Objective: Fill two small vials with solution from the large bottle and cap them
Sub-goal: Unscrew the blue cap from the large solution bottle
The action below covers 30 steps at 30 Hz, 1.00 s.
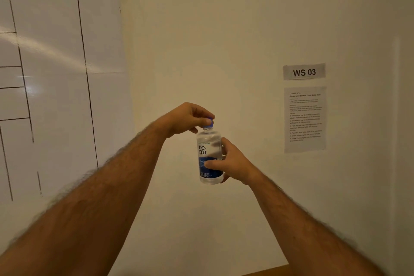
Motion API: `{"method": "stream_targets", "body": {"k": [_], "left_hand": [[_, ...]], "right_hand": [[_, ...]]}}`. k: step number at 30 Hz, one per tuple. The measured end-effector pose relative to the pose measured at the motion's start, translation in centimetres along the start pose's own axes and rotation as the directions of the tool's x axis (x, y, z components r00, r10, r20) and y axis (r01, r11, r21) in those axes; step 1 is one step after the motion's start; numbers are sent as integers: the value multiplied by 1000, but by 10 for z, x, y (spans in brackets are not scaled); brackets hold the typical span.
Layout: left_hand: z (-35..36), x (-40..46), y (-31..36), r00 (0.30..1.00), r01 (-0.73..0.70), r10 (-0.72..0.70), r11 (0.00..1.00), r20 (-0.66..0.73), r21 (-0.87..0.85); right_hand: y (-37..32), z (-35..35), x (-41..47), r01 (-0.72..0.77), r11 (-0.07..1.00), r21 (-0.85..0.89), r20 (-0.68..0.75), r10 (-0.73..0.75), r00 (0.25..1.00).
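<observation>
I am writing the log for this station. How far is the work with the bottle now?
Nothing looks done yet: no vial is in view. In hand: the right hand holds the large renu solution bottle upright in the air, and the left hand pinches its blue cap, which still sits on the neck. Left: removing the cap, filling both vials and capping them.

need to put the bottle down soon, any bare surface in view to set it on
Hardly any. Only a sliver of brown tabletop shows at the bottom edge, between the forearms, and it looks bare. Everything else is wall. Both hands are occupied: right hand grips the large bottle, left hand pinches its blue cap.
</observation>
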<state>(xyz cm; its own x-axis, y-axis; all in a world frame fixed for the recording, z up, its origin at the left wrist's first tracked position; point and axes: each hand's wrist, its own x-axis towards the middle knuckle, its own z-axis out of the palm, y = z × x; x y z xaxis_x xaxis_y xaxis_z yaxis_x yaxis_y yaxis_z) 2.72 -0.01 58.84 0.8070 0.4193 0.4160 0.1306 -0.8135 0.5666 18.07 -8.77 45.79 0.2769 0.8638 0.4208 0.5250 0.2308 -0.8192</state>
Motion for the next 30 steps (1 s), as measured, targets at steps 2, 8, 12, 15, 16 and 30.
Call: {"method": "stream_targets", "body": {"k": [2,8,12,15,16,30], "left_hand": [[2,1,0,999,-7,8,1000,-49,26],[11,4,-1,985,56,-20,977,-173,207],[16,4,1,983,81,-37,965,-177,250],[15,0,3,993,42,-33,996,-114,78],[14,-1,4,995,26,-25,1000,-100,1],[10,-2,-2,993,35,-25,996,-119,80]], "right_hand": [[0,1,-1,-1,1000,0,2,1,1000],[3,6,-2,-7,1000,6,-5,7,1000],[3,6,-2,-10,1000,20,-4,10,1000],[1,5,-1,-1,1000,26,-3,1,1000],[0,4,-1,2,1000,28,-3,-1,1000],[2,8,-5,-11,1000,-8,4,11,1000]]}}
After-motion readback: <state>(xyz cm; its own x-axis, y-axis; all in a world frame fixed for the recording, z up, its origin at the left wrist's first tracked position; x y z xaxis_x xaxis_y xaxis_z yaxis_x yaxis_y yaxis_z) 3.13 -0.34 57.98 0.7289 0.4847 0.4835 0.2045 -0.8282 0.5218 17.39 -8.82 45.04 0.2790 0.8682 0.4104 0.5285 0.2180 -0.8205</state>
